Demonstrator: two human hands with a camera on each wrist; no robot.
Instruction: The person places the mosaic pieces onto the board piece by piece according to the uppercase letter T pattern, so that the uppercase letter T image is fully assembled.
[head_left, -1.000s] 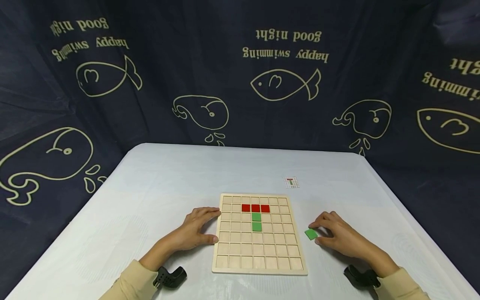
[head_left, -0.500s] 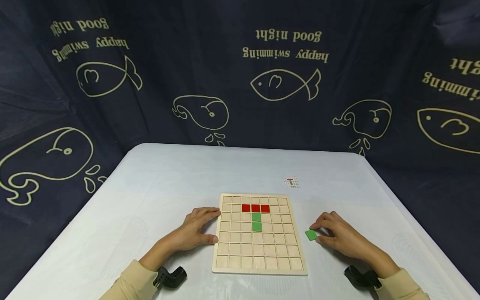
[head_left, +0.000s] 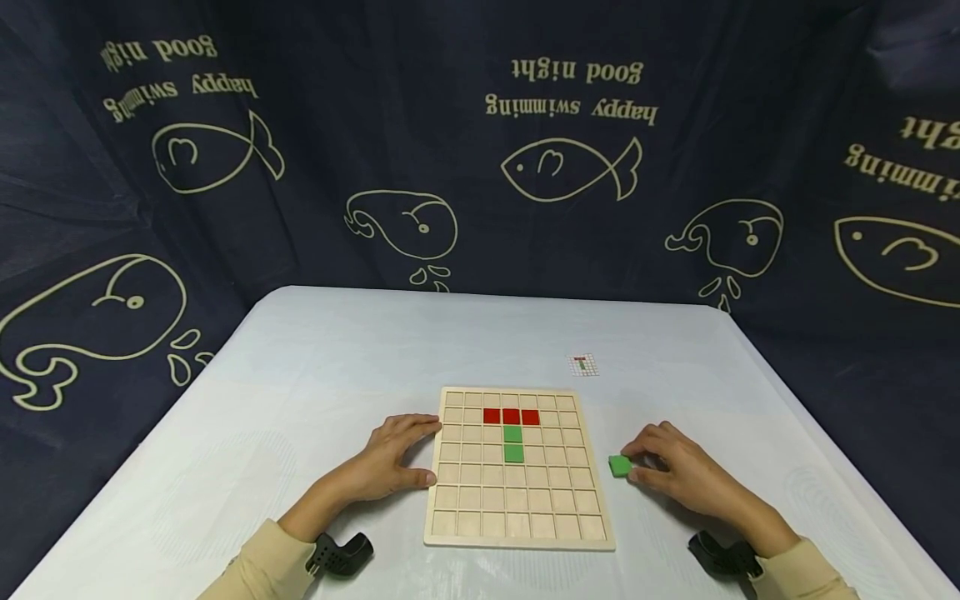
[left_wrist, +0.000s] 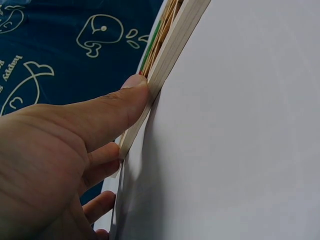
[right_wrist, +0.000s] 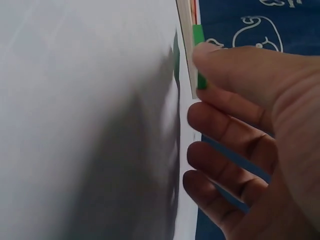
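Between the thumb and index finger of my right hand (head_left: 671, 468) a small green square tile (head_left: 619, 466) is pinched, just right of the board. In the right wrist view the green tile (right_wrist: 198, 35) is seen edge-on, raised off the white surface. A wooden grid board (head_left: 480, 475) lies flat in the middle. Set in its squares are a row of red tiles (head_left: 511, 417) and, below the middle one, two green tiles (head_left: 513, 453). My left hand (head_left: 382, 462) rests against the board's left edge, thumb and fingertips touching it; the left wrist view shows the thumb on the rim.
A small card (head_left: 582, 365) printed with a red and green grid pattern lies beyond the board. White cloth (head_left: 360, 342) covers the table. Behind it hangs a dark blue curtain (head_left: 420, 108) with fish and whale drawings.
The green tile at my right fingertips has turned, and its thick near edge now shows. The right hand has barely shifted. My left hand and the board stay as they were.
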